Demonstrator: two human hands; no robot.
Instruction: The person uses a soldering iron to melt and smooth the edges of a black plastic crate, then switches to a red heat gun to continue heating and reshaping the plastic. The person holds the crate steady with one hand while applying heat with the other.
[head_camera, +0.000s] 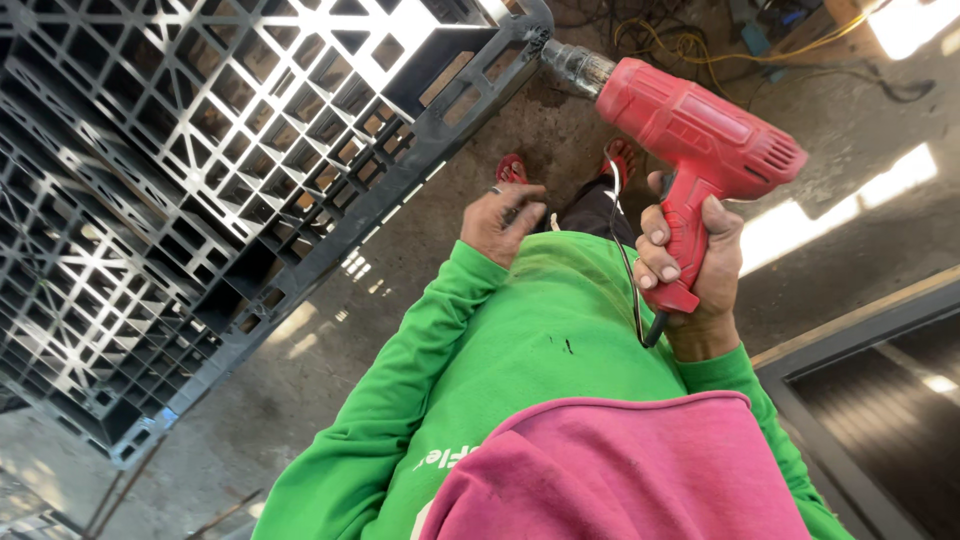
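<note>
The floor (450, 240) under you is bare, dusty concrete with patches of sun, and a tangle of yellow cable (690, 40) lies at the far edge. Your right hand (695, 265) has its fingers wrapped fully round the grip of the one red electric drill (700, 135), raised in front of you with its metal chuck (578, 65) touching, or just short of, the corner of the black plastic pallet (220, 180); the glare there makes it hard to say which. The drill's cord (628, 270) hangs down past your green shirt.

Your left hand (502, 218) rests at your waist, fingers curled loosely, and I cannot tell whether it has hold of anything.

The drill looks fairly heavy toward the nose and hard-shelled, so the pistol grip where you have it is the right hold. The pallet stands on edge, leaning; it is stiff, open-gridded and bulky, best gripped by its thick outer rim.

Count: one drill, one pallet plainly in reach, perhaps more stacked behind it, and two red sandals on your feet.
</note>
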